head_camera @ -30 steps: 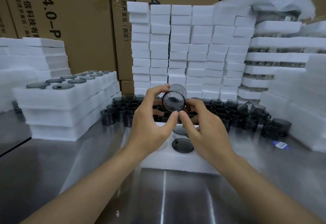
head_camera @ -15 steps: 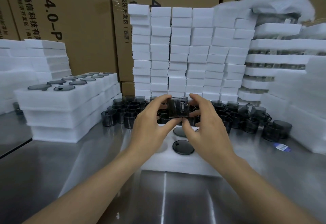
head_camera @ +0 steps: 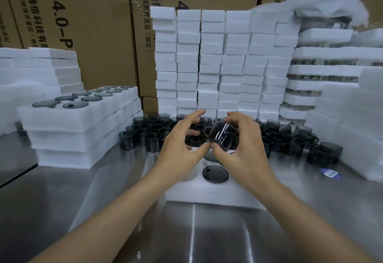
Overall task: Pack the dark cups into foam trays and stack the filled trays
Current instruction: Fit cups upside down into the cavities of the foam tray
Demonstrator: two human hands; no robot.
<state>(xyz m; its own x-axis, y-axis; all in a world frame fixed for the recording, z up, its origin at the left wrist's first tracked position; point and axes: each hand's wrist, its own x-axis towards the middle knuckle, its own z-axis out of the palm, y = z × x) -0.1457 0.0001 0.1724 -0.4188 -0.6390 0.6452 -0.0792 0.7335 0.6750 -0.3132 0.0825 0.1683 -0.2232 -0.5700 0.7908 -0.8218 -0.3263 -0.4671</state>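
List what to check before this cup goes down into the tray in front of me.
1. Grip: the right hand has its fingers curled round the dark cup: ok.
2. Cup attitude: tilted, not upright over a pocket: not ok.
3. Left hand free, fingers spread beside the cup: ok.
4. Foam tray lies directly below the hands: ok.
5. Free pocket: the hands hide most of the tray: cannot tell.
6. Seated cup sits flush in the near pocket: ok.

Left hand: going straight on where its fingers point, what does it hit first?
Probably the loose cups just beyond the fingertips of the left hand; the foam stacks stand behind them. Depth is unclear: it might pass over the cups.
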